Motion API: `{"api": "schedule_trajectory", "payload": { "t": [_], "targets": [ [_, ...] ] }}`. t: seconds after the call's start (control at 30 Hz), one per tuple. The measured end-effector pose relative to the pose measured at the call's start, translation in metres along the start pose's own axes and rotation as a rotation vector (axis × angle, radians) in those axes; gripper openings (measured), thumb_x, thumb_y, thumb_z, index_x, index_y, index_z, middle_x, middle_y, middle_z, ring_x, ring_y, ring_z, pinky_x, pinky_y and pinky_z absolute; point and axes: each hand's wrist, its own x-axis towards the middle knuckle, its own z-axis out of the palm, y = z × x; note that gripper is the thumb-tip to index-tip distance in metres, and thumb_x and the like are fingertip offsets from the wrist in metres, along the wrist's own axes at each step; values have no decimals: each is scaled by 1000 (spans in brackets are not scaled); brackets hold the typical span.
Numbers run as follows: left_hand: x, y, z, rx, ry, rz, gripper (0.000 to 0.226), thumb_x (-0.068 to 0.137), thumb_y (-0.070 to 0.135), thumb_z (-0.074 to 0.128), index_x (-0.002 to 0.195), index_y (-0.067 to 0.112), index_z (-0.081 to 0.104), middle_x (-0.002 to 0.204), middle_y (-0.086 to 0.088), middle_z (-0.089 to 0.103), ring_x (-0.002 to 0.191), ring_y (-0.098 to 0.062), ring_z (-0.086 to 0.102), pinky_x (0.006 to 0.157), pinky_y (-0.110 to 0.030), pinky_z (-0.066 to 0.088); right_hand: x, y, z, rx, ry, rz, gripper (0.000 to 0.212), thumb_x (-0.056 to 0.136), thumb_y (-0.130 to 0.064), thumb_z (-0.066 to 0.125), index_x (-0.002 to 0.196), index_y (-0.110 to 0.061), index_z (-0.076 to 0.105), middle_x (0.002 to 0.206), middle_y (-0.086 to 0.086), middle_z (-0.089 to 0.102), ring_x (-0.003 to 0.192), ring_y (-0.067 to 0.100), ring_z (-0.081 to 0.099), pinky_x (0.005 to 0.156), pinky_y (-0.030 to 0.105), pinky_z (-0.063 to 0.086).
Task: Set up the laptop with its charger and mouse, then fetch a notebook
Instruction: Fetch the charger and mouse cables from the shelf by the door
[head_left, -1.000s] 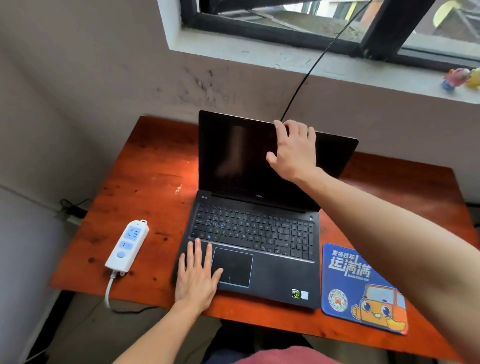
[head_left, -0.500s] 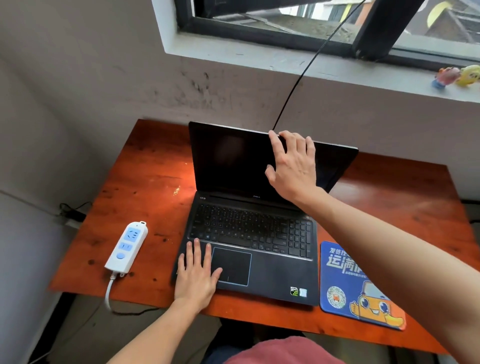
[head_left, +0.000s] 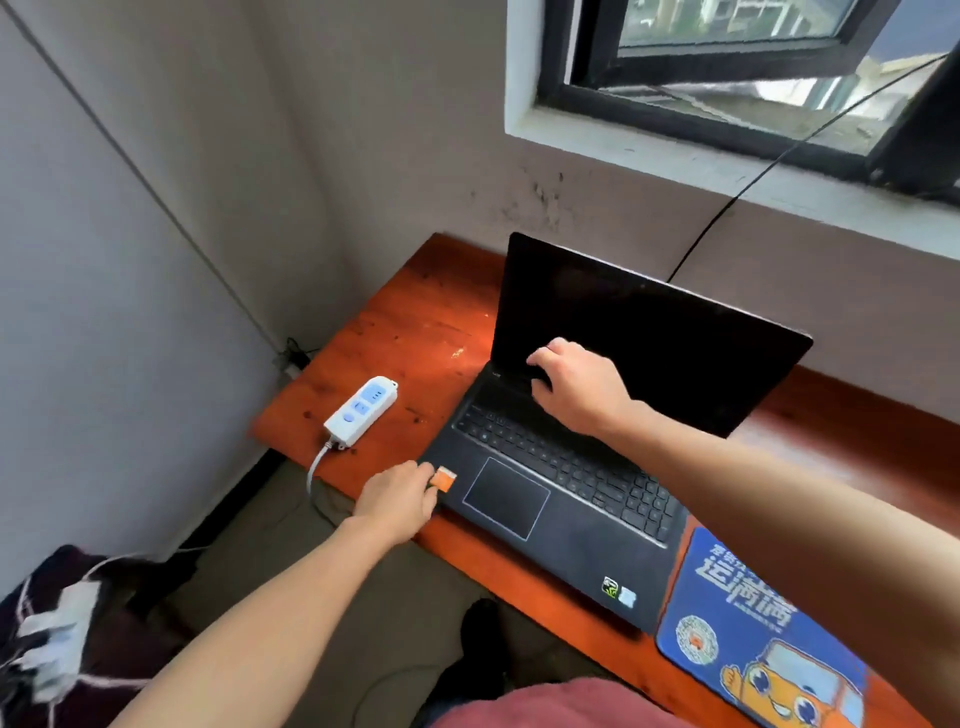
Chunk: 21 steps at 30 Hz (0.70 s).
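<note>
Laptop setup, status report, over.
Left hand at the front left corner of the laptop, right hand over its keyboard. Lid open, screen dark. Power strip empty; no charger or mouse on the mouse pad.

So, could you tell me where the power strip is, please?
In the head view, the white power strip lies on the desk's left end, beside the laptop, beyond the left hand.

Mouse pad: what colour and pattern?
Blue mouse pad with white lettering and an orange cartoon car; head view.

mouse pad (head_left: 748, 618) — "运满满"
</note>
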Motion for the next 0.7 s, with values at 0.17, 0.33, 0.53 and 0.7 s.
{"api": "schedule_trajectory", "payload": {
  "t": [0.17, 0.33, 0.53, 0.7],
  "targets": [
    [-92, -15, 19, -112, 99, -226, 30, 95, 34, 43, 118, 20, 57, 116, -3, 63, 106, -29, 60, 83, -38, 48, -35, -70, 34, -10, -204, -264, 29, 92, -29, 48, 116, -18, 60, 112, 5, 61, 99, 30, 62, 75, 37, 50],
    [-230, -44, 55, -205, 148, -518, 29, 94, 34, 44, 115, 22, 60, 112, -2, 67, 104, -26, 61, 78, -36, 47, -82, -179, 55, -11, -329, -621, 27, 91, -29, 49, 111, -16, 61, 108, 6, 61, 98, 32, 62, 74, 38, 48],
    [-394, -83, 94, -275, 217, -881, 23, 92, 33, 48, 104, 20, 63, 105, -4, 68, 99, -29, 63, 77, -35, 48, -152, -330, 67, -23, -355, -980, 30, 89, -31, 49, 112, -17, 61, 111, 6, 62, 99, 33, 62, 76, 37, 50],
    [-519, -111, 134, -345, 277, -1110, 26, 91, 29, 47, 107, 17, 63, 100, -6, 69, 94, -29, 63, 75, -35, 50, -218, -456, 87, -28, -330, -1231, 30, 91, -29, 49, 118, -21, 60, 107, 5, 62, 95, 32, 63, 68, 34, 45]
  ]
}}
